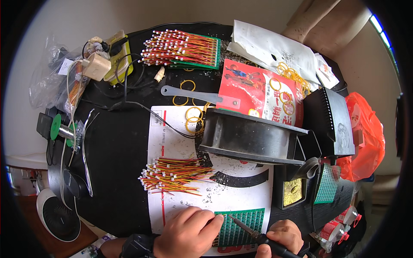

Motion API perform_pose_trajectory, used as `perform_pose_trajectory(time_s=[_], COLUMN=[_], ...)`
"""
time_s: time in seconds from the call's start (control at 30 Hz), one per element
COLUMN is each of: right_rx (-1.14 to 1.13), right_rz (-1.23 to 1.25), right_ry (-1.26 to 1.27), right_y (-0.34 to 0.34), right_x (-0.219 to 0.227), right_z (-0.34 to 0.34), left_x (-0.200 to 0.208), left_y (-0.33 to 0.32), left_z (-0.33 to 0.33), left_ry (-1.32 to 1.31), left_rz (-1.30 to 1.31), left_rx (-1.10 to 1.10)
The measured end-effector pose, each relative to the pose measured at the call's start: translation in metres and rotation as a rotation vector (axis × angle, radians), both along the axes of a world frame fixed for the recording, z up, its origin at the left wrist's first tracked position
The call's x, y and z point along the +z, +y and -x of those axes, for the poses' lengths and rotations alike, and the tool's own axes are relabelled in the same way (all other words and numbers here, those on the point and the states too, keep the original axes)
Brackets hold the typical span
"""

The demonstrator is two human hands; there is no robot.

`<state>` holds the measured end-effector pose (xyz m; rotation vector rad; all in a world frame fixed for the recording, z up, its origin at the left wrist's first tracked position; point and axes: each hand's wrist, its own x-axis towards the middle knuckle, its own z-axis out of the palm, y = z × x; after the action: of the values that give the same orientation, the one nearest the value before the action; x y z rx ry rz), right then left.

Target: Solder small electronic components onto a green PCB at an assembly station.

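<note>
A green circuit board panel point(246, 220) with rows of small repeated boards lies on the white sheet in front of me. My right hand point(283, 237) grips a soldering iron point(258, 237), its tip touching or just above the panel's upper left part. At the panel's left edge, my left hand point(191, 231) is closed with thumb and fingers together; what they pinch is hidden. Just beyond that hand lies a loose pile of red, yellow and black wires with white connectors point(172, 175).
Across the middle stands a black fan-like housing point(254, 135), with a yellow sponge point(293, 192) in a holder to its right. At the back, a wired board stack point(180, 49) lies near a red paper fan point(258, 90). A solder spool point(62, 130) sits left; another green panel point(328, 184) leans right.
</note>
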<state>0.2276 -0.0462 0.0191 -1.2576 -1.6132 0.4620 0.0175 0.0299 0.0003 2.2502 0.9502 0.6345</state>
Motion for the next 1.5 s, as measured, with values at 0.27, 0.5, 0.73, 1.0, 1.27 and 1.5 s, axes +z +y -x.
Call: perform_pose_trajectory(time_s=[0.27, 0.5, 0.73, 1.0, 1.27, 1.5], right_rx=[0.008, -0.004, 0.001, 0.042, 0.011, -0.002], right_rz=[0.006, -0.009, -0.011, -0.075, -0.043, -0.042], right_ry=[0.006, 0.013, 0.012, -0.074, -0.039, 0.025], right_y=[0.002, 0.001, 0.000, -0.001, 0.002, 0.001], right_x=[-0.001, 0.000, -0.004, -0.012, -0.007, -0.005], right_z=[0.002, 0.002, 0.004, 0.002, 0.005, 0.002], left_x=[0.000, 0.006, -0.001, -0.003, -0.002, -0.002], left_y=[-0.006, -0.007, -0.015, -0.015, -0.014, -0.015], left_z=[0.001, -0.001, -0.004, -0.005, -0.005, -0.004], left_ry=[-0.008, -0.027, -0.039, -0.040, -0.033, -0.027], left_rz=[-0.013, -0.114, -0.075, -0.097, -0.110, -0.101], left_rx=[0.030, 0.033, 0.069, 0.080, 0.080, 0.079])
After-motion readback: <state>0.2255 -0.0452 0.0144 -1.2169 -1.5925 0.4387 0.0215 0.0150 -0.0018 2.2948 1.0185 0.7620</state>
